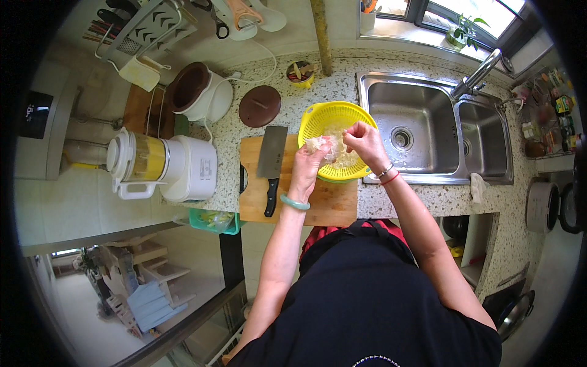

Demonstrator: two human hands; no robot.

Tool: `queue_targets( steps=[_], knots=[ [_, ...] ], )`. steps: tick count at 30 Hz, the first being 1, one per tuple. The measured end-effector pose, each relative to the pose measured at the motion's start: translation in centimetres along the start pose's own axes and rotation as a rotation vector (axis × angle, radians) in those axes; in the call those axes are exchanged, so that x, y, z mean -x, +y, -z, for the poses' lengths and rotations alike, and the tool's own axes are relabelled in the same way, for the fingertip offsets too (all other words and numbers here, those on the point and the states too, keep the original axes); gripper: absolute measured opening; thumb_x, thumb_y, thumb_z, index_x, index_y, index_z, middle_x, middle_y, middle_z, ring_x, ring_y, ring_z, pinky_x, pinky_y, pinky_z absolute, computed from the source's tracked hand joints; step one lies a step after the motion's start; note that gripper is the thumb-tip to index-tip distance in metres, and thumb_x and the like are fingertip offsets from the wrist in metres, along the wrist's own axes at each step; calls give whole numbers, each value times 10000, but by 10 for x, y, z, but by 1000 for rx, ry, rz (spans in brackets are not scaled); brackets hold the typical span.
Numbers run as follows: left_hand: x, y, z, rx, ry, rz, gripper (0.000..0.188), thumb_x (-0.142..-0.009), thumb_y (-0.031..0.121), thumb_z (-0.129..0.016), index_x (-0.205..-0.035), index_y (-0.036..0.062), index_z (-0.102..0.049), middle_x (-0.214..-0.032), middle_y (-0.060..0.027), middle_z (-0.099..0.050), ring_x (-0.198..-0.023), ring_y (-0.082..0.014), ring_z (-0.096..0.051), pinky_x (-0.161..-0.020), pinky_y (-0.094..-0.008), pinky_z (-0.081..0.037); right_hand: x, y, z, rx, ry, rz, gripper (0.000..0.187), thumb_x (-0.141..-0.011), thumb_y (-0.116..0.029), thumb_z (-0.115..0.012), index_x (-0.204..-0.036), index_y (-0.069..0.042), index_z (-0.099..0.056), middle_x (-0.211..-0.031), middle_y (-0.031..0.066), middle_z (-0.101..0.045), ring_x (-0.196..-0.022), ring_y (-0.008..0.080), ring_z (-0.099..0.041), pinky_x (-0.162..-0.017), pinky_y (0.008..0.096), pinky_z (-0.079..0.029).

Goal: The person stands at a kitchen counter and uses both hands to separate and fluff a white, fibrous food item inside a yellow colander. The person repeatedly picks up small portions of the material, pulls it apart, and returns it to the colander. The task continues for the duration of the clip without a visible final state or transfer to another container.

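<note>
Over a yellow colander [312, 121] my left hand [309, 166] grips a pale, frilly clump that looks like white fungus [319, 144]. My right hand [365, 144] is closed in a pinch beside it, above the colander's right side; what sits between those fingertips, if anything, is too small to make out. More pale, translucent pieces [350, 160] lie in the colander below both hands. The colander stands partly over the right end of a wooden cutting board [330, 205]. On that board, left of my left wrist, rests a cleaver [273, 153] with a black handle.
Right of the colander is a steel double sink [416, 116] with a tap [480, 73]. To the left stand a white blender [159, 165], a white pot with a brown inside [205, 92] and its brown lid [260, 105]. A small yellow container [300, 74] sits behind. A green bin [215, 221] hangs below the counter edge.
</note>
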State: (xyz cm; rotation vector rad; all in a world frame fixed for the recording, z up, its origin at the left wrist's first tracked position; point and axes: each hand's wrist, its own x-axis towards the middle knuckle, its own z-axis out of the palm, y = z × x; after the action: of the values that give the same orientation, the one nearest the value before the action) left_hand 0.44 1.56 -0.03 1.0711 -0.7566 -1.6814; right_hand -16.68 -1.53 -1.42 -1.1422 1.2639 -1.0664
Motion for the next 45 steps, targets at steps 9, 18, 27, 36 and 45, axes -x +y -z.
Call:
queue_targets(
  steps=[9,18,27,36,45],
  knots=[
    [-5,-4,0,-5,9,-54,248,-881,85,-630,-1114,5,-604,-1010,-53,-646,-900,-123,-618,-767,-262,-530,10,-20,0,251,-16,228,173,-838,-140,-647,-941,-4,-677,-794,104,-674,-706,144,-634,-672,266,-509],
    [-3,-2,-10,-361,51,-234,163,-859,95,-685,-1000,52,-618,-931,0,-633,-849,-62,-572,-765,-208,-471,11,-32,-2,304,-133,243,174,-817,-127,-667,-899,26,-656,-771,129,-675,-702,172,-660,-664,292,-525],
    [-2,-3,-8,-239,62,-208,164,-835,69,-702,-972,34,-618,-913,-9,-649,-812,-71,-588,-725,-217,-489,13,-35,-5,402,-77,310,137,-751,-89,-685,-791,26,-623,-720,150,-662,-660,240,-670,-629,318,-528],
    [-3,-4,-4,-149,67,-102,185,-849,55,-675,-1027,26,-633,-954,-33,-663,-854,-96,-619,-771,-234,-506,6,-12,-7,128,37,106,99,-763,-67,-643,-783,23,-608,-703,81,-649,-610,141,-626,-576,274,-509],
    [-4,-6,-2,-170,79,-124,199,-847,55,-673,-1035,11,-625,-960,-53,-667,-849,-106,-626,-772,-243,-509,10,-12,2,471,30,329,175,-826,-140,-677,-909,12,-654,-777,91,-646,-673,134,-624,-605,254,-496]
  ],
)
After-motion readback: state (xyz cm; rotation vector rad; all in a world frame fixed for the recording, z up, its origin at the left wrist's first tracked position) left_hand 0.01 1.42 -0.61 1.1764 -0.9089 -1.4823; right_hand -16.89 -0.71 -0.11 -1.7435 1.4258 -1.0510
